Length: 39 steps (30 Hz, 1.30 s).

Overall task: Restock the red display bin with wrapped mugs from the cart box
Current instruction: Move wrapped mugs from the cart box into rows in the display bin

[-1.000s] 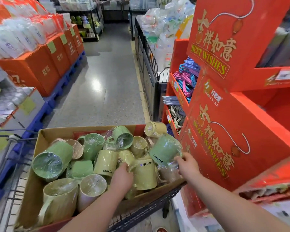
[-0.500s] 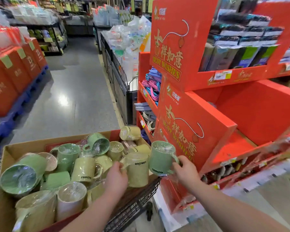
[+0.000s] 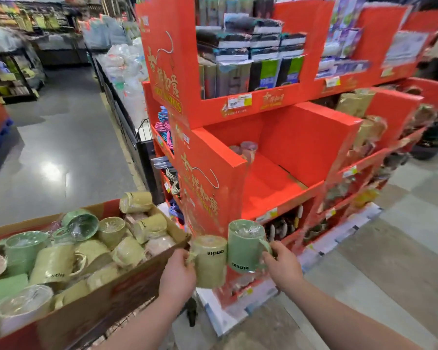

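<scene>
My left hand (image 3: 176, 274) grips the handle of a yellow-green wrapped mug (image 3: 209, 261). My right hand (image 3: 281, 266) holds a green wrapped mug (image 3: 243, 246) by its handle. Both mugs are upright, side by side, in the air just right of the cardboard cart box (image 3: 91, 311), which holds several wrapped green and yellow mugs. The red display bin (image 3: 296, 137) stands ahead and above the mugs. Its floor is mostly bare, with a pinkish wrapped mug (image 3: 248, 150) at its back left corner.
The upper red shelf (image 3: 238, 107) carries dark packaged goods. Coloured hangers (image 3: 165, 130) hang on the display's left side. A wire-fenced bin of plastic-wrapped goods (image 3: 127, 72) stands behind. The grey aisle floor (image 3: 61, 147) runs left; tiled floor (image 3: 390, 261) lies right.
Both hands lifted their mugs out of the cart box and carried them right toward the red display. The view turned right, showing the open bin.
</scene>
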Each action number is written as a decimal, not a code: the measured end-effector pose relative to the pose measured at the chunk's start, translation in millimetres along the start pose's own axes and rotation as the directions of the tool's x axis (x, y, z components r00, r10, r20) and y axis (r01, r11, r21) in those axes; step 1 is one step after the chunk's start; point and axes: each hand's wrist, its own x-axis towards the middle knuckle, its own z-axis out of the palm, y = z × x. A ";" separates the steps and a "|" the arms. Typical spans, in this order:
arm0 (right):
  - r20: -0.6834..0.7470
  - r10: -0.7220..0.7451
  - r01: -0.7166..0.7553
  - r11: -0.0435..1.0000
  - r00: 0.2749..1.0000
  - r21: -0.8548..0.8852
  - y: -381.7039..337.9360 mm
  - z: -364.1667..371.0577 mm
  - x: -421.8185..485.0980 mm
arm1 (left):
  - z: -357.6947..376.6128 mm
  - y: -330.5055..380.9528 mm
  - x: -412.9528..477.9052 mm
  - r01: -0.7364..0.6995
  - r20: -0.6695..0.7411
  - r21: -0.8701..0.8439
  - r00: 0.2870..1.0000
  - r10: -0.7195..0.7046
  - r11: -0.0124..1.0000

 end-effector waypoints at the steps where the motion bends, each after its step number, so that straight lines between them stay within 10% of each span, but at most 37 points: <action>1: -0.011 0.018 -0.018 1.000 1.000 0.008 14.0 -15.2 -1.9 | 14.3 13.0 -7.6 -0.021 0.018 -0.005 1.000 0.021 1.000; 16: -0.130 0.078 -0.075 0.997 0.988 0.027 154.4 -186.6 0.1 | 171.2 161.0 -77.5 -0.130 0.102 0.004 0.986 0.129 0.991; 39: -0.120 0.002 -0.002 1.000 0.993 -0.003 88.1 -210.3 224.9 | 210.6 235.1 134.9 -0.100 -0.009 -0.071 0.995 0.099 0.992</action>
